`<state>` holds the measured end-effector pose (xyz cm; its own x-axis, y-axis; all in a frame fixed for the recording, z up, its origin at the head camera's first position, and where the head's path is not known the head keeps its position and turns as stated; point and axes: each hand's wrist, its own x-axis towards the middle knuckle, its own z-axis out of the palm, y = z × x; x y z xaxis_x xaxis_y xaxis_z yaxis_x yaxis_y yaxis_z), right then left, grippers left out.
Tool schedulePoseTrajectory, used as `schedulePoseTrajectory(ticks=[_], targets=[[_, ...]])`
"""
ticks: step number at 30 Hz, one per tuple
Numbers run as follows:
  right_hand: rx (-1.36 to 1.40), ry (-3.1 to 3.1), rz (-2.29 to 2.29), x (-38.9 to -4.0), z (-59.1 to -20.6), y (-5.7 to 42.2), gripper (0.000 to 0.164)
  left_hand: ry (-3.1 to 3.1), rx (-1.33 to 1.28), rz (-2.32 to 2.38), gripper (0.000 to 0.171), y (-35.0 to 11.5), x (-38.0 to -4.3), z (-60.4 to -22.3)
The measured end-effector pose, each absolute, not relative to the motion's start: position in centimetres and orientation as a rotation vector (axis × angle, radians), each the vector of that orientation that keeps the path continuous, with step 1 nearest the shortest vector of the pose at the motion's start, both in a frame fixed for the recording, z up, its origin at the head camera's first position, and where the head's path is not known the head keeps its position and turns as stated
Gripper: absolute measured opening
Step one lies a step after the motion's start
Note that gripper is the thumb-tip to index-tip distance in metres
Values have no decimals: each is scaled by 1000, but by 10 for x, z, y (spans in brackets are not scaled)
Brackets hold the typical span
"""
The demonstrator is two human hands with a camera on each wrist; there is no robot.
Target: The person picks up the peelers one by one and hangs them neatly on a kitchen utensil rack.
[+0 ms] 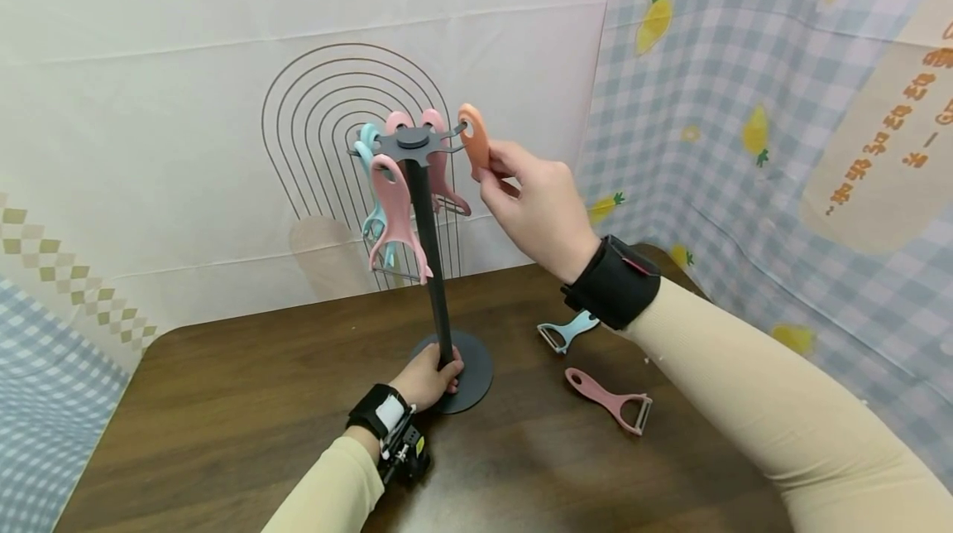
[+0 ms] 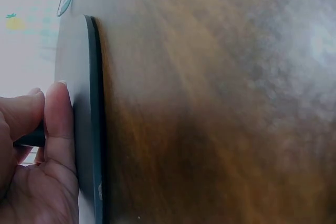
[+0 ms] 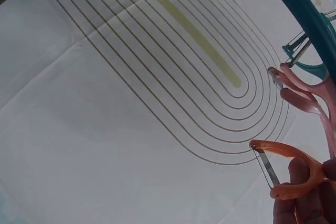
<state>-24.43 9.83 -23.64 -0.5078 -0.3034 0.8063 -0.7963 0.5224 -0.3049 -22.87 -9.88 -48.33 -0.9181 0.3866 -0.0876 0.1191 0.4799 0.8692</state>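
My right hand pinches an orange peeler whose handle hole is at the tip of a hook on the dark rack. In the right wrist view the blade end of the orange peeler points away from the fingers. My left hand grips the rack's pole low down, just over its round base. Other hooks hold a pink peeler in front, light blue peelers at the left and further pink peelers behind.
On the brown wooden table, right of the base, lie a light blue peeler and a pink peeler. A white patterned cloth hangs behind, and a checked cloth hangs at the right.
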Motion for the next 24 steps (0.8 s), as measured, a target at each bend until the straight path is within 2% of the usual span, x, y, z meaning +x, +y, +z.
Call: schedulePoseTrajectory(ticks=[12, 24], targets=[[946, -2041, 859, -244, -240, 97, 23, 2458, 429, 1413, 9, -99, -229, -483], [1016, -2027, 874, -244, -244, 101, 31, 2469, 449, 1396, 10, -99, -229, -483]])
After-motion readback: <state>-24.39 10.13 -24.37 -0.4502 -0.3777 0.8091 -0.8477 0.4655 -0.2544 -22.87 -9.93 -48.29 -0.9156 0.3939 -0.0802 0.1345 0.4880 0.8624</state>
